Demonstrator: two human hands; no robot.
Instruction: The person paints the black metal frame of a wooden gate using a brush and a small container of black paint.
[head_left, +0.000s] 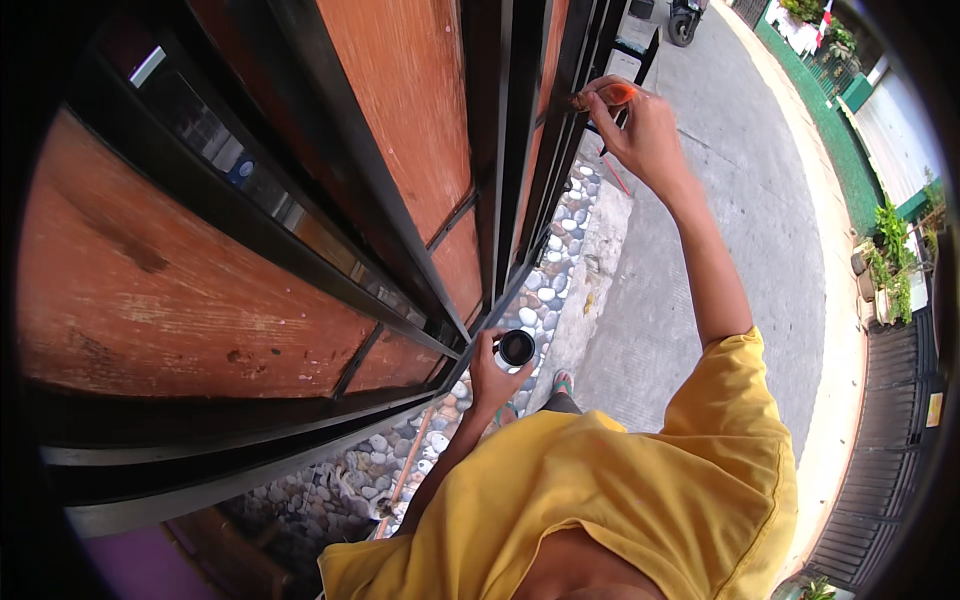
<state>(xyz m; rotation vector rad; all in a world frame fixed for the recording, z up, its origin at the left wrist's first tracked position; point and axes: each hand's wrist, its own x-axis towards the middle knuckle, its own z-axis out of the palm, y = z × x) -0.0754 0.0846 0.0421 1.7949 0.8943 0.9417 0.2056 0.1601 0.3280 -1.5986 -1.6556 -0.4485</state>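
My right hand (648, 138), raised on an outstretched arm, pinches a paintbrush with an orange handle (619, 94). The brush's bristle end points left at a black bar of the gate; whether it touches cannot be made out. Low and near my body, my left hand (490, 378) is wrapped around a small round container (516, 347) with dark liquid, probably paint, inside. That container is upright, close to the gate's lower corner. Black metal bars (487, 130) frame reddish-brown wooden panels (395, 70) on the left, and the panels look scuffed.
Rounded pebbles (548, 290) run along the gate's foot, beside a concrete kerb (590, 285). A grey paved road (740, 200) lies to the right. A parked motorcycle (684, 22) stands far off. Potted plants (890, 260) and a dark slatted gate (875, 450) line the opposite side.
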